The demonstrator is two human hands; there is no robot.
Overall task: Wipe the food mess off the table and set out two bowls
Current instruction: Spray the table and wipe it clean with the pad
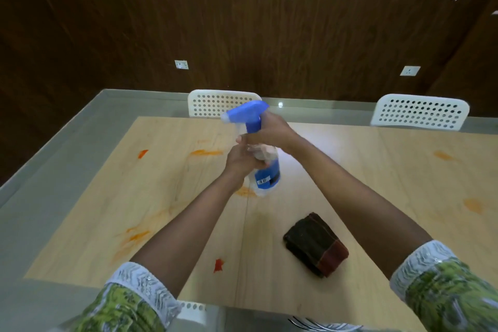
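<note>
Gripping the spray bottle [265,167] above the worktop [377,170], the left hand [242,160] wraps its body and the right hand [269,132] curls round its blue neck. Orange smears [206,153] mark the worktop; a folded dark cloth [315,244] lies nearby.

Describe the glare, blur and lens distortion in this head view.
Head view: a bright glare spot sits on the table just right of the spray bottle; the bottle's lower end and both sleeves look motion-blurred; wide-angle distortion bows the table edges and tilts the white chairs; the wood wall is dim.
</note>
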